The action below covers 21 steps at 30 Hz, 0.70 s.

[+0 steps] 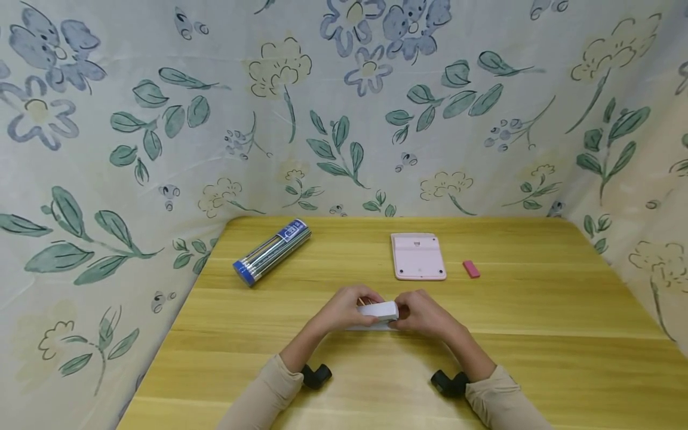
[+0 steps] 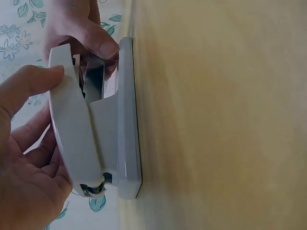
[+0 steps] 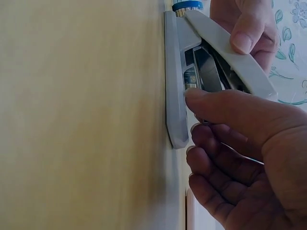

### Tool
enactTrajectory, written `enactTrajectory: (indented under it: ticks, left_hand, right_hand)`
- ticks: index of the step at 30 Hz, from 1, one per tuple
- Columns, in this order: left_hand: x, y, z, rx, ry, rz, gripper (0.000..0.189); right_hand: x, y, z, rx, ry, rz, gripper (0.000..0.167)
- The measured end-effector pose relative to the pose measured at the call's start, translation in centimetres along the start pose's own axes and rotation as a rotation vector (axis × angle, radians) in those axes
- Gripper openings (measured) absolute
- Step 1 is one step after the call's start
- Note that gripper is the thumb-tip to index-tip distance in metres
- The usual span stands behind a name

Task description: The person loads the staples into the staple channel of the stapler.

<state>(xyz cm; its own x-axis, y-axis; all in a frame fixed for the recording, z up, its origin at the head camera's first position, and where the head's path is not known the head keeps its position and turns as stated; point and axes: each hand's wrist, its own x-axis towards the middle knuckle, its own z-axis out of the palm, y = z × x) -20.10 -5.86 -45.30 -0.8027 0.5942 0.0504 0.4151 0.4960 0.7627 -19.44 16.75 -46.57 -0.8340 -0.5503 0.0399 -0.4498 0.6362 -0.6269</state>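
A white and grey stapler (image 1: 380, 310) stands on the wooden table in front of the person, its top arm raised at an angle over the base. My left hand (image 1: 346, 307) grips that top arm (image 2: 72, 115), thumb on one side and fingers curled on the other. At the stapler's front end is my right hand (image 1: 421, 313), its thumb and curled fingers pinching the tip of the metal staple magazine (image 3: 207, 72), between top arm and base. The left wrist view shows the right thumb (image 2: 103, 42) against this metal part. The inside of the magazine is hidden.
A clear tube of pencils (image 1: 273, 252) with blue ends lies at the back left. Behind the hands is a flat pink calculator-like device (image 1: 419, 257), back side up, with a small pink eraser (image 1: 471, 269) to its right. Floral cloth (image 1: 344, 119) hangs behind the table.
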Motion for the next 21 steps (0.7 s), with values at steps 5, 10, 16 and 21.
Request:
enactTrajectory:
  ticks: [5, 10, 16, 21]
  left_hand:
    - [0.17, -0.54, 0.34, -0.010, -0.029, -0.006, 0.032]
    - [0.29, -0.87, 0.28, -0.027, -0.054, -0.021, 0.033]
    - [0.30, -1.02, 0.31, -0.035, -0.065, -0.037, 0.033]
    - [0.28, -0.92, 0.22, -0.047, -0.068, -0.037, 0.034]
  right_hand:
    - [-0.02, 0.03, -0.01, -0.017, 0.005, 0.007, 0.015]
    - [0.03, -0.02, -0.07, -0.026, 0.009, 0.009, 0.015]
    - [0.05, -0.01, -0.02, -0.021, 0.003, 0.013, 0.014]
    - [0.05, -0.10, -0.06, -0.019, 0.001, 0.010, 0.014]
